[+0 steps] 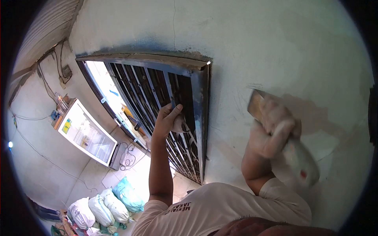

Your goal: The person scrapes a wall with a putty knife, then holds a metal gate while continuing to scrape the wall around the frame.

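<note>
My right hand (275, 128) is raised in front of the pale wall (236, 43), its fingers wrapped round a tool blurred by motion. The tool has a flat, brownish, block-like end (255, 105) close to scratch marks on the wall. Its pale, rounded body (301, 161) with a red spot hangs below the hand; its exact kind is too smeared to tell. At the dark metal folding gate (149, 90), my left hand (168, 118) is closed around a bar. A greyish cloth-like thing (180, 125) with a pale strap hangs beside that hand.
A metal door frame (201, 126) stands between my hands. To the left is a lit glass-front display fridge (86, 131) with small items on top. Several stuffed sacks (103, 210) lie on the tiled floor near cables (130, 155).
</note>
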The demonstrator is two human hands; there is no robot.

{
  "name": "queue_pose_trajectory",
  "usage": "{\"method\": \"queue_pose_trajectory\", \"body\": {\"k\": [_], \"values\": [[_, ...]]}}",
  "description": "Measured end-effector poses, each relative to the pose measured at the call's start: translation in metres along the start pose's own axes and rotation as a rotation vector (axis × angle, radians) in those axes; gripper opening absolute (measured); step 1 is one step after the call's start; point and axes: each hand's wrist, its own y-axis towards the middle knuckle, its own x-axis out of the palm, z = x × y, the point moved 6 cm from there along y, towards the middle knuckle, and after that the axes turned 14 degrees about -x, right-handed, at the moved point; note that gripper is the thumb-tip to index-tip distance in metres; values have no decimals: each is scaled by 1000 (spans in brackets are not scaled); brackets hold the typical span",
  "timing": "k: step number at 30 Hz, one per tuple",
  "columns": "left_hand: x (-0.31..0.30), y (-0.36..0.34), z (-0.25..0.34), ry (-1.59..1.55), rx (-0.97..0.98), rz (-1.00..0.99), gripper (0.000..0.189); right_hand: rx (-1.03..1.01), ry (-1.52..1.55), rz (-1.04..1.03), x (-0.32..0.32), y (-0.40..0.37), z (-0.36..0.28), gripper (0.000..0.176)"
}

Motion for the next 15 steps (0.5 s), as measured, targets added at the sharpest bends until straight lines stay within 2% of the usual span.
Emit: {"method": "queue_pose_trajectory", "body": {"k": [1, 3, 4, 6, 8, 10, 12, 15], "values": [[-1, 1, 3, 3, -9, 4, 20, -9, -8, -23, -1, -2, -1, 26], [-2, 7, 4, -2, 49, 1, 20, -247, 207, -5, -5, 3, -33, 25], [-3, 7, 1, -3, 63, 0, 20, -256, 232, -78, -7, 5, -38, 25], [-5, 7, 0, 7, 58, -11, 20, 9, -136, -28, 2, 2, -6, 26], [-2, 5, 0, 21, 45, -8, 20, 33, -267, -22, 1, 1, -3, 26], [-1, 3, 5, 45, 44, 22, 20, -200, -145, -54, 1, 4, -21, 26], [-1, 2, 7, 28, 24, 14, 21, -269, 201, -88, -12, 2, -36, 23], [0, 2, 3, -1, 15, 6, 23, -32, 221, -73, -2, -6, 7, 20]]}}
